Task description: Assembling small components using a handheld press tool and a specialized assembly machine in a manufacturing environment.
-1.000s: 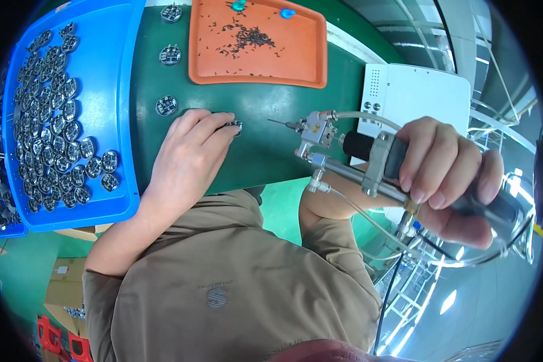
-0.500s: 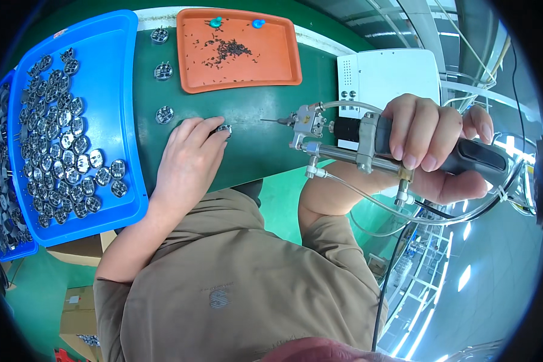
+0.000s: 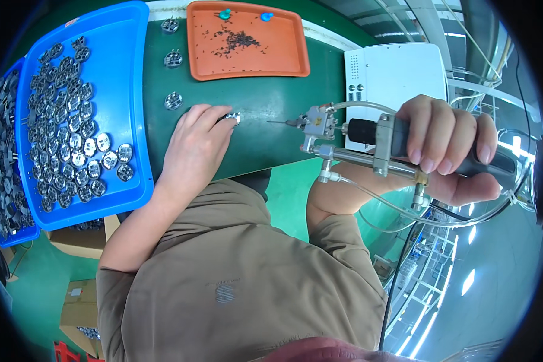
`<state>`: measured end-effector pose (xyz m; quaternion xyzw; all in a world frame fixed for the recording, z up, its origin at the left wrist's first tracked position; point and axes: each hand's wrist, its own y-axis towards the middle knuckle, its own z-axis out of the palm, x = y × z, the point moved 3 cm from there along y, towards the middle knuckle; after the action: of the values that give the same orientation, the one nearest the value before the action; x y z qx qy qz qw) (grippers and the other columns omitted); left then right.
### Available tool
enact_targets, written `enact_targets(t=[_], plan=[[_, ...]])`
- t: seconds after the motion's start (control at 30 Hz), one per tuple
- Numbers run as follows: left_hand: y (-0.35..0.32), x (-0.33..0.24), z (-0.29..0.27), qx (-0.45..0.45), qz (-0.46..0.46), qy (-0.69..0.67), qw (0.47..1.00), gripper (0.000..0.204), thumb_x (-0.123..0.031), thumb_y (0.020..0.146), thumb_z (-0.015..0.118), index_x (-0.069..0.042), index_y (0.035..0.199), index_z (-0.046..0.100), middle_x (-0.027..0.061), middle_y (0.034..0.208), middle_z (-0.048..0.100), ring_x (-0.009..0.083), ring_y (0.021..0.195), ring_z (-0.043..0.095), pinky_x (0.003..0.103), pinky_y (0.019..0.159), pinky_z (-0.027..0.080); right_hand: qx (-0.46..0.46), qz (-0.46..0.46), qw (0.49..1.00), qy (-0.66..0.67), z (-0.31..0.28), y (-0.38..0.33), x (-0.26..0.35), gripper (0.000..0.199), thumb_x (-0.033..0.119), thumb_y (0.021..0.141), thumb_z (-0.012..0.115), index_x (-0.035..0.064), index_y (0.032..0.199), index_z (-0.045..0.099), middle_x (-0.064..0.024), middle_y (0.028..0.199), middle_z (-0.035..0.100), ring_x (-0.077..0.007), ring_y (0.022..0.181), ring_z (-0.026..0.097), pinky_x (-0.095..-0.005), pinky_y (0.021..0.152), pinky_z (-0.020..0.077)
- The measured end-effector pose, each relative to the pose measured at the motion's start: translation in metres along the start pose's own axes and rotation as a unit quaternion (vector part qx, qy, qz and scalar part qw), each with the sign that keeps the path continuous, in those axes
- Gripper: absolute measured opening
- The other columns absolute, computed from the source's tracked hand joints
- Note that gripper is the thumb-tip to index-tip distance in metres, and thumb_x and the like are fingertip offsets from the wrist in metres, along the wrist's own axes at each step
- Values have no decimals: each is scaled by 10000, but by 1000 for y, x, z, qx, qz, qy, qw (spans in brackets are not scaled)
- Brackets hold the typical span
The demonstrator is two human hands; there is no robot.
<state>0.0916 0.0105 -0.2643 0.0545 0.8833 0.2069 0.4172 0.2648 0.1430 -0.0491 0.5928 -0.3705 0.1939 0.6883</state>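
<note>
Right of the blue tray (image 3: pixel 130 66), our left hand (image 3: pixel 193 145) pinches a round part (image 3: pixel 236 117) on the bench (image 3: pixel 253 151); our right hand (image 3: pixel 449 139) wraps the needle tool (image 3: pixel 320 123), apart from it. We're likely steadying the part; the next move calls for careful aim.

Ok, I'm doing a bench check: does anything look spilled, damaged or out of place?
Nothing stands out: the tiny dark parts are scattered, but inside the orange tray; three round circuit modules sit in a spaced row on the green tabletop. Fine damage can't be judged.
</note>
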Motion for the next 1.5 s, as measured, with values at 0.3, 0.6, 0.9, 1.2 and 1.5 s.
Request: enact_targets(t=[0.3, 0.6, 0.9, 1.2, 1.5], plan=[[-2, 2, -1, -4, 2, -1, 1000, 222, 7, 812, 755, -27, 1029, 724, 89, 1146, 685, 307, 1068, 631, 425, 917, 523, -11, 28, 1000, -1, 0, 1, -3, 489, 490, 1005, 621, 94, 1280, 538, -34, 857, 609, -153, 714, 607, -286, 606, 510], [7, -6, -1, 19, -3, 5, 1000, 249, -9, 811, 761, -11, 1057, 721, 118, 1187, 684, 336, 1090, 628, 438, 947, 512, -55, 40, 997, -30, 3, 1, -2, 459, 417, 985, 637, 77, 1278, 538, -41, 827, 600, -174, 717, 591, -325, 622, 474], [0, -23, -4, -2, 35, -3, 999, 414, -62, 825, 766, -29, 1226, 665, 154, 1391, 590, 378, 1256, 544, 458, 1087, 425, -281, 29, 950, -129, 27, -7, 6, 313, 159, 966, 645, 26, 1211, 503, -89, 771, 542, -217, 541, 538, -345, 485, 441], [-5, -60, -6, -14, 82, -232, 969, 693, 5, 846, 690, 29, 1484, 420, 186, 1523, 468, 296, 1428, 433, 411, 1200, 301, -315, -20, 932, -176, 51, -14, 46, 232, 150, 943, 660, -43, 1070, 633, -97, 715, 657, -167, 550, 624, -331, 613, 546], [1, -76, 18, -47, 99, -319, 941, 906, 80, 696, 553, 44, 1564, 296, 218, 1551, 432, 326, 1474, 389, 467, 1243, 245, -262, -40, 964, 29, 39, -30, 94, 305, 306, 1091, 437, 12, 1126, 510, -108, 724, 546, -242, 598, 548, -381, 577, 484]])
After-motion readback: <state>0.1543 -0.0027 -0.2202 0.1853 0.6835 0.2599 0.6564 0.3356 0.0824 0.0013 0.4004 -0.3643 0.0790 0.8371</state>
